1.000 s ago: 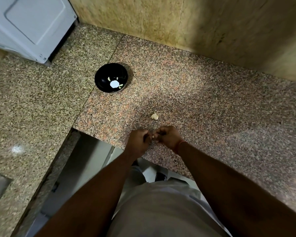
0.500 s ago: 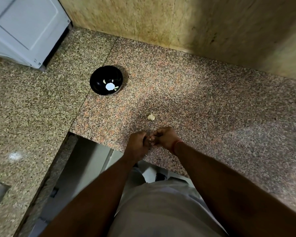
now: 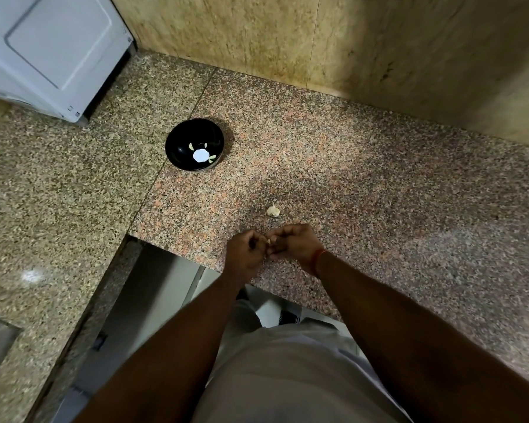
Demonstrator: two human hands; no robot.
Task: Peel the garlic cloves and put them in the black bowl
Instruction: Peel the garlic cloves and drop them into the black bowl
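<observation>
At the near edge of the surface, the left hand and right hand pinch 1 garlic clove together, a second clove just beyond, the black bowl farther off to the left, nearer the left hand.

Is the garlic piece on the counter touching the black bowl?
No. The garlic piece lies alone on the counter, well apart from the black bowl, just beyond the hands.

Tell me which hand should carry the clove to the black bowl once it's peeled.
Probably the left hand: the black bowl sits on its side, so the right hand would have to cross over.
</observation>
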